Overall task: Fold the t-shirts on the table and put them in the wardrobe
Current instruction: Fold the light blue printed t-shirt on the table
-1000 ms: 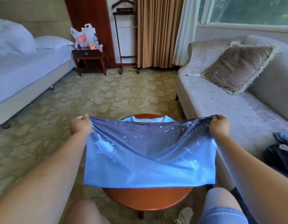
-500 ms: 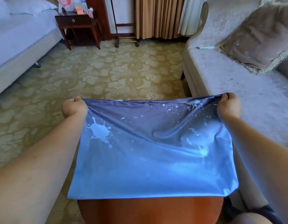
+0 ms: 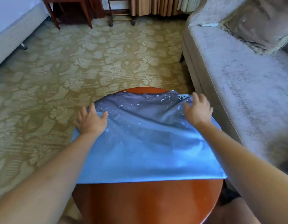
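Left grip (image 3: 91, 120): open, palm down, fingers spread on the left edge of the t-shirt (image 3: 148, 143); the thumb lies on the fabric and nothing is clasped.
T-shirt: blue, shading to dark grey at the far end, with pale splash marks. It lies spread over the desk (image 3: 148, 202), creased between the 2 hands. The near hem runs straight across, and the left and right sides reach past the rim.
Desk: round, glossy reddish-brown wood. It is bare on the near side of the hem, and a thin strip shows at the far rim.
Right grip (image 3: 198, 110): open, palm down, fingers spread on the far right corner of the t-shirt; slightly blurred, nothing clasped.
Bed (image 3: 14, 29): far left, pale cover, well apart from the desk.
Side table (image 3: 67, 13): top left, only dark wooden legs in view.
Carpet (image 3: 91, 62): olive with a pale floral pattern, under all the furniture.
Valet stand (image 3: 122, 15): top centre, lower frame on castors.
Curtain (image 3: 156, 5): tan, hanging behind the stand.
Sofa (image 3: 237, 86): grey, just beside the desk on the right.
Cushion (image 3: 261, 21): fringed, on the sofa, top right.
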### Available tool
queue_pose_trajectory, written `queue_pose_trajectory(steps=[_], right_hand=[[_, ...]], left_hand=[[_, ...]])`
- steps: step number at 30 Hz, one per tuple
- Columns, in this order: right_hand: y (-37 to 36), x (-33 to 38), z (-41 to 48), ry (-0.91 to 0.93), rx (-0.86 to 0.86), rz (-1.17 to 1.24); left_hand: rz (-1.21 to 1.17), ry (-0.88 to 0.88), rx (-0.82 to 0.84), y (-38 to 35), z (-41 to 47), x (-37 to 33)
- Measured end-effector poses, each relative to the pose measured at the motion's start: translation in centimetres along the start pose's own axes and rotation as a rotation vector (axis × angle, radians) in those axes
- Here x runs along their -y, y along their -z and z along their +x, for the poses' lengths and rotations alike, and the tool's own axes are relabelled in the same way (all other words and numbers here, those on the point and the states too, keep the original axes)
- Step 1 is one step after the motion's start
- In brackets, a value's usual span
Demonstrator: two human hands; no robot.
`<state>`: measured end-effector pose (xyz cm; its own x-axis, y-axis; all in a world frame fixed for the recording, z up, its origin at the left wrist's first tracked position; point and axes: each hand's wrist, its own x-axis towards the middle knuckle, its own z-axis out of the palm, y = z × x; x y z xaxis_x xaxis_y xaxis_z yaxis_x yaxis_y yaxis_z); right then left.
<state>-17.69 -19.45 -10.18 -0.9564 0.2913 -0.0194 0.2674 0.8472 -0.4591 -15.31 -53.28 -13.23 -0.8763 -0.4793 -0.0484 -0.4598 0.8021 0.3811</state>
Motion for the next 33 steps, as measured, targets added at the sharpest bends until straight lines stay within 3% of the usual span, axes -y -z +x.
queue_pose_trajectory(steps=[4,9,16,25,33], right_hand=[[-1.4,1.8,-6.6,0.144,0.252,-0.197],[-2.8,0.9,-9.2,0.159,0.372,-0.350],[-4.3,-1.8,-9.9,0.200,0.214,-0.352],[-4.7,-2.4,-9.6,0.223,0.216,-0.413],[-4.8,-2.5,-9.5,0.228,0.204,-0.415]], left_hand=[[0.130,0.006,0.046,0.4,-4.5,1.1],[0.217,0.014,0.112,0.3,-8.4,2.9],[0.211,-0.003,0.045,0.0,-10.5,4.1],[0.080,0.110,-0.057,-0.3,-10.4,4.8],[0.070,0.079,-0.083,-0.1,-10.4,4.7]])
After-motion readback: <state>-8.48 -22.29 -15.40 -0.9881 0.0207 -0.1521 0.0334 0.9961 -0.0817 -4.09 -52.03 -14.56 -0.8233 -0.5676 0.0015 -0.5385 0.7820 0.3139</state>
